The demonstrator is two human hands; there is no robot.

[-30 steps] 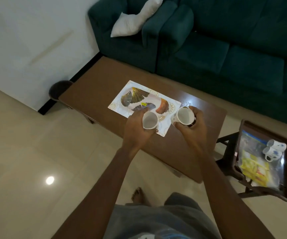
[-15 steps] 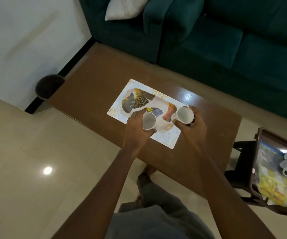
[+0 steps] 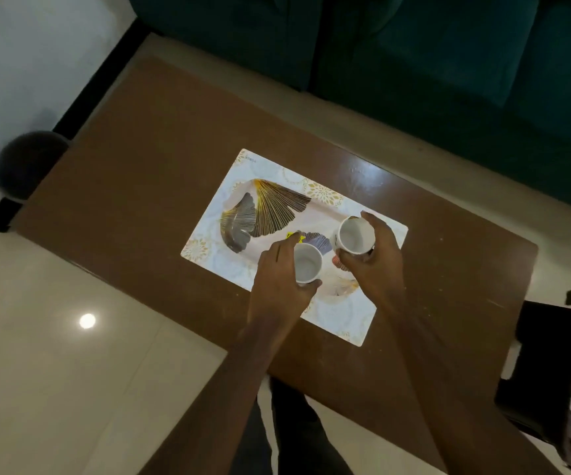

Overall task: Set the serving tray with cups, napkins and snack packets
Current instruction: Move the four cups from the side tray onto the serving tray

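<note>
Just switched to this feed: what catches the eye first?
The bright leaf-patterned tray stands out in the middle of the brown table. Over its right half, the left hand grips the left cup and the right hand grips the right cup, both white and empty.

Nothing is legible; the small print at the serving tray's corner is too tiny.

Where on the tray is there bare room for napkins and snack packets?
The white rectangular leaf-printed tray is bare across its left half and near right corner. It is crowded right of centre, where the left hand holds one white ceramic cup and the right hand a second white cup. The brown wooden table left of it is bare.
</note>
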